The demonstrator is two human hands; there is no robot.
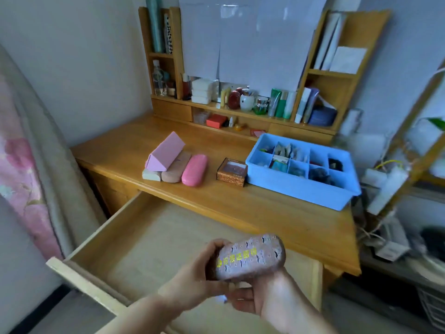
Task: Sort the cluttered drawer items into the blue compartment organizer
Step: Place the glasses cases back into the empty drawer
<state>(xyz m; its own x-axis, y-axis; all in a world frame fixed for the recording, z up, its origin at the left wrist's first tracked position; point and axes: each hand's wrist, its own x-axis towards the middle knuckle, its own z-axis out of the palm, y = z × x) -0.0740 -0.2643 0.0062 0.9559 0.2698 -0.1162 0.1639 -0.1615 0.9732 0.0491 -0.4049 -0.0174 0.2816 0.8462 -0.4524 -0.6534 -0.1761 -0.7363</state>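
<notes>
Brown and patterned, a glasses case is sitting clamped between both hands over the open drawer: the left hand is gripping its end, the right hand is cupping it from below. The drawer is looking nearly cleared. On the desk, the blue organizer is already holding items, while other cases and a small box are waiting just beside it.

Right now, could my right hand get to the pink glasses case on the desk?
Probably not yet. The right hand and the left hand both hold a patterned glasses case over the open drawer. The pink glasses case lies uncovered on the desk, so the path looks free once that hand is emptied.
</notes>
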